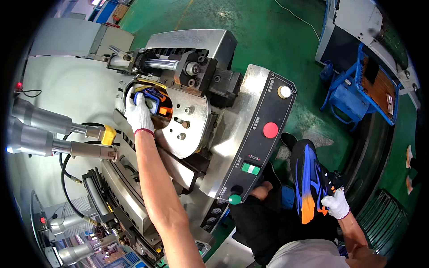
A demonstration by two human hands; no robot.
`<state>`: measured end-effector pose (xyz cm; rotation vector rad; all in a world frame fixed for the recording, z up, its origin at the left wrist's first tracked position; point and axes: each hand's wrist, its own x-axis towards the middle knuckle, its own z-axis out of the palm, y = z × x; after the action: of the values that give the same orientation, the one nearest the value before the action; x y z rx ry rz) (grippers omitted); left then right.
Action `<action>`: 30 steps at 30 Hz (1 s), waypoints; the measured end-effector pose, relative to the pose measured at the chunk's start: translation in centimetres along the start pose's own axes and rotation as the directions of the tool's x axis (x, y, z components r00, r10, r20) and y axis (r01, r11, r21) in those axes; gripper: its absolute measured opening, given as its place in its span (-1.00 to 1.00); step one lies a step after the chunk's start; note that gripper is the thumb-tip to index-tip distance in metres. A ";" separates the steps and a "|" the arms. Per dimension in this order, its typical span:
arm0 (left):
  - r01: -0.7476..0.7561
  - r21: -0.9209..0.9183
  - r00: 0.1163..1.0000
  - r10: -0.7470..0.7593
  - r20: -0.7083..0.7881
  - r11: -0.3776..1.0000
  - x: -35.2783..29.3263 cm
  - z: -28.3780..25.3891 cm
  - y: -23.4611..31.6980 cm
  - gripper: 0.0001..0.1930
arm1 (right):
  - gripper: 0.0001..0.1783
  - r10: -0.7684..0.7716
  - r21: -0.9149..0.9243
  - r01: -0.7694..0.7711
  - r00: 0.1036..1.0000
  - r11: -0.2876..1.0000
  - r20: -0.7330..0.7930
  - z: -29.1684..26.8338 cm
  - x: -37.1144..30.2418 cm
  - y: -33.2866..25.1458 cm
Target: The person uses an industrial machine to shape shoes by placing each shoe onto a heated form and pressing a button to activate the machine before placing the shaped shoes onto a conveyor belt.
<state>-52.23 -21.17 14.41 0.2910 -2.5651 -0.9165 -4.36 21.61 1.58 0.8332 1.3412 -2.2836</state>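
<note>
Right hand [336, 203], white glove, low beside my knee, fingers clamped on heel end of black sneaker [309, 178] with blue and orange streaks, toe up. Control panel [259, 134] between hands: green knob, red button, white button. Left hand [139, 114] farther out, gloved, fingers curled around blue-orange shoe [156, 102] seated in round opening of steel press [187, 120]. Green floor [268, 40] beyond.

opening [154, 100]: tight | cylinder [172, 64] overhead | plate [187, 125] right
</note>
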 end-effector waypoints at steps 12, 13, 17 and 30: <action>-0.397 -0.450 0.869 0.169 -0.465 0.800 -12.0 -11.8 9.4 -0.71 | -0.38 -0.352 -0.163 0.355 0.935 0.921 0.047 6.4 1.7 -4.0; -0.427 -0.361 0.849 0.229 -0.477 0.829 -15.0 -14.5 10.1 -0.72 | -0.47 -0.340 -0.208 0.337 0.940 0.918 0.021 6.6 2.1 -4.0; -0.626 -0.416 0.779 0.509 -0.366 0.660 -28.2 -19.5 6.9 -0.81 | -0.59 -0.568 -0.538 0.574 0.798 0.617 0.200 14.2 3.5 -11.7; 0.148 -0.480 0.788 0.190 0.585 0.865 -54.4 -22.5 -6.4 -0.67 | -0.35 -0.303 -0.778 0.475 0.734 -0.411 0.608 50.2 23.2 -26.8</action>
<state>6.87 -21.16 9.95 -0.2478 -2.7113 -1.8887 -52.67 -9.77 22.98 -0.5926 2.9291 -0.4795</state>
